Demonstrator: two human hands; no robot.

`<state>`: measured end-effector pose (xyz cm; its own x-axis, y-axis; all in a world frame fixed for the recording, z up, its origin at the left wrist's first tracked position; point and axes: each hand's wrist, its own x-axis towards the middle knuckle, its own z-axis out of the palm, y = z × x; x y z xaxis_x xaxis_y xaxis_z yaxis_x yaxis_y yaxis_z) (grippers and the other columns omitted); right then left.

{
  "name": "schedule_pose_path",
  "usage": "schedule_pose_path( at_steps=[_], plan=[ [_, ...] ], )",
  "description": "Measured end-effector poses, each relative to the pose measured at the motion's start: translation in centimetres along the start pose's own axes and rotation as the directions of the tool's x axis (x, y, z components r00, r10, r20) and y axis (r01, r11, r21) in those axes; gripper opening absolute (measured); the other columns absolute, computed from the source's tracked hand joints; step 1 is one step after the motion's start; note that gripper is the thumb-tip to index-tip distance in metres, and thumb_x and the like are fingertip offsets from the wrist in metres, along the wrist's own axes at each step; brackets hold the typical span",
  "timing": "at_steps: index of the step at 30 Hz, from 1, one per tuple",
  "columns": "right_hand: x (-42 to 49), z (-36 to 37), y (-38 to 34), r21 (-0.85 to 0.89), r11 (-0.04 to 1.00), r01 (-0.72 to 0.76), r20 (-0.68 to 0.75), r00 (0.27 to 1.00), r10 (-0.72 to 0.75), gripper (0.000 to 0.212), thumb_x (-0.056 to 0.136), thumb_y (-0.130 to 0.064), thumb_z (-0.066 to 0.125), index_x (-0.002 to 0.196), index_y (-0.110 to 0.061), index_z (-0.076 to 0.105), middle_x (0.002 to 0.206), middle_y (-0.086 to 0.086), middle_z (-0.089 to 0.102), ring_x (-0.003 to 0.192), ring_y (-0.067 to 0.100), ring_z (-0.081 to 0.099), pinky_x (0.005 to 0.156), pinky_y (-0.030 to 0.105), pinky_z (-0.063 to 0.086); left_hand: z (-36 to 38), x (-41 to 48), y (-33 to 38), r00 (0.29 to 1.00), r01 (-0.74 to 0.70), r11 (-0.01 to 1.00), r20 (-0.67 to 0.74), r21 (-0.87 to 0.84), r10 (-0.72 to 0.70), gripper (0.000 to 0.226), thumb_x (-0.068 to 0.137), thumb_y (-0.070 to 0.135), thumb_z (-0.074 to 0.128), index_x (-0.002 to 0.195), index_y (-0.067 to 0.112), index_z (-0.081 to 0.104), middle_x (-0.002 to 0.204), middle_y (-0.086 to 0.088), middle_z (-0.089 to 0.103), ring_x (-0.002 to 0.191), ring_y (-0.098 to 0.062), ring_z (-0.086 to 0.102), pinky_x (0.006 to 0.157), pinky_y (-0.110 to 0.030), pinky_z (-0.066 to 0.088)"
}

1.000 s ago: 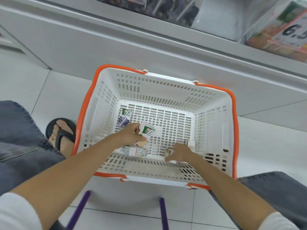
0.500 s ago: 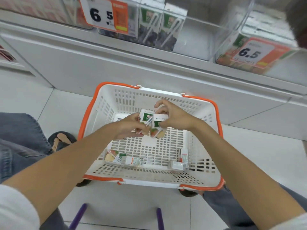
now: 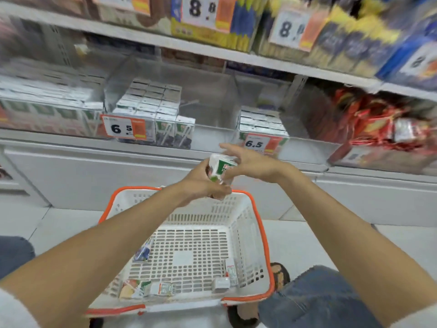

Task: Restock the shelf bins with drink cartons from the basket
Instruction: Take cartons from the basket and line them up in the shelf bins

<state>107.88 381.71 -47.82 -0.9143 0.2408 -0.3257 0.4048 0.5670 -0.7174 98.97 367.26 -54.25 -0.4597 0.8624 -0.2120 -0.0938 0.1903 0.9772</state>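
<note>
One wide-angle view comes from a camera worn on the person's head, facing forward and tilted down. Both forearms enter from the bottom corners. The left hand (image 3: 201,183) and right hand (image 3: 254,162) meet near the frame's centre at a white-and-green drink carton (image 3: 221,168). The white slatted plastic basket with an orange rim (image 3: 246,233) lies close below the lens. The grey metal shelf (image 3: 165,42) with clear bins fills the upper half, blurred and bowed toward the edges.

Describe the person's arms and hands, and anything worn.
Both forearms are bare up to white sleeves, the left sleeve and right sleeve showing only at the bottom corners. The left hand and right hand wear no gloves; no watch or ring shows.
</note>
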Motion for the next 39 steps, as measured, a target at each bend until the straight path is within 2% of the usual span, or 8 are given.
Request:
schedule_pose_path(
  at_steps=[8, 12, 18, 22, 26, 29, 35, 39],
  plan=[
    [-3.5, -10.0, 0.2, -0.029, 0.998, 0.061, -0.256, 0.964, -0.067, 0.055, 0.057, -0.020, 0.085, 0.107, -0.021, 0.061, 0.103, 0.004, 0.068, 0.093, 0.022, 0.067, 0.078, 0.036, 0.054, 4.8, 4.9, 8.3, 0.951, -0.310, 0.927, 0.071, 0.212, 0.301, 0.108, 0.061, 0.014, 0.091, 0.148, 0.025, 0.027, 0.132, 0.002, 0.054, 0.109, -0.010, 0.060, 0.078, -0.027, 0.058],
    [-3.8, -14.5, 3.9, -0.049, 0.997, 0.063, -0.546, 0.834, -0.080, 0.059, 0.060, -0.013, 0.087, 0.111, -0.017, 0.057, 0.094, -0.001, 0.064, 0.075, 0.009, 0.062, 0.057, 0.014, 0.049, 4.6, 9.3, 9.5, 0.904, -0.314, 0.567, 0.056, 0.761, 0.425, 0.124, 0.060, 0.052, 0.086, 0.154, 0.030, 0.008, 0.162, 0.001, 0.007, 0.148, -0.021, 0.004, 0.117, -0.042, 0.018],
    [-1.5, -20.4, 11.0, -0.164, 0.985, -0.059, -0.685, 0.725, -0.071, 0.066, 0.060, -0.012, 0.086, 0.118, -0.016, 0.054, 0.111, 0.008, 0.062, 0.098, 0.027, 0.060, 0.086, 0.041, 0.050, 2.6, 14.5, 8.6, 0.928, -0.085, 0.420, -0.082, 0.904, 0.365, 0.136, 0.069, 0.048, 0.082, 0.150, 0.020, -0.023, 0.159, -0.012, -0.024, 0.149, -0.032, -0.008, 0.121, -0.045, 0.013],
    [1.8, -21.7, 13.5, -0.139, 0.978, -0.158, -0.560, 0.827, 0.053, 0.071, 0.064, -0.006, 0.085, 0.126, -0.015, 0.054, 0.126, 0.009, 0.058, 0.107, 0.024, 0.057, 0.093, 0.037, 0.048, 2.2, 16.1, 6.7, 0.946, -0.093, 0.412, -0.049, 0.907, 0.321, 0.121, 0.082, 0.045, 0.072, 0.148, 0.023, -0.027, 0.160, -0.009, -0.021, 0.130, -0.036, 0.045, 0.092, -0.036, 0.049],
    [4.4, -22.2, 14.4, 0.136, 0.930, -0.341, 0.094, 0.939, 0.331, 0.052, 0.082, -0.023, 0.073, 0.130, -0.033, 0.055, 0.142, -0.005, 0.050, 0.119, 0.013, 0.056, 0.096, 0.033, 0.050, 1.8, 16.5, 5.9, 0.925, -0.107, 0.352, -0.037, 0.930, 0.379, 0.117, 0.082, 0.048, 0.070, 0.149, 0.028, -0.024, 0.161, -0.009, -0.016, 0.118, -0.035, 0.055, 0.074, -0.029, 0.044],
    [5.7, -22.2, 15.0, 0.230, 0.898, -0.376, 0.214, 0.919, 0.330, 0.043, 0.090, -0.022, 0.062, 0.128, -0.040, 0.055, 0.141, -0.008, 0.051, 0.124, 0.021, 0.056, 0.098, 0.041, 0.049, 1.7, 16.6, 5.7, 0.911, -0.121, 0.326, -0.026, 0.938, 0.412, 0.118, 0.080, 0.046, 0.073, 0.147, 0.036, -0.024, 0.162, -0.010, -0.011, 0.109, -0.036, 0.059, 0.067, -0.027, 0.042],
    [5.1, -21.0, 15.1, 0.111, 0.940, -0.323, -0.016, 0.945, 0.327, 0.060, 0.085, -0.030, 0.072, 0.138, -0.041, 0.045, 0.138, -0.016, 0.050, 0.116, 0.009, 0.056, 0.090, 0.030, 0.049, 1.9, 16.4, 5.6, 0.892, -0.138, 0.335, -0.031, 0.932, 0.452, 0.121, 0.077, 0.048, 0.075, 0.144, 0.043, -0.025, 0.162, -0.010, -0.006, 0.109, -0.035, 0.061, 0.054, -0.021, 0.040],
    [3.6, -18.4, 13.6, -0.054, 0.991, -0.122, -0.468, 0.880, 0.083, 0.056, 0.077, -0.027, 0.080, 0.130, -0.025, 0.060, 0.132, -0.005, 0.051, 0.117, 0.009, 0.050, 0.094, 0.022, 0.039, 2.6, 15.1, 5.9, 0.871, -0.155, 0.460, -0.099, 0.874, 0.481, 0.120, 0.071, 0.039, 0.083, 0.150, 0.045, -0.007, 0.163, -0.004, -0.002, 0.145, -0.030, 0.023, 0.098, -0.042, 0.047]
  ],
)
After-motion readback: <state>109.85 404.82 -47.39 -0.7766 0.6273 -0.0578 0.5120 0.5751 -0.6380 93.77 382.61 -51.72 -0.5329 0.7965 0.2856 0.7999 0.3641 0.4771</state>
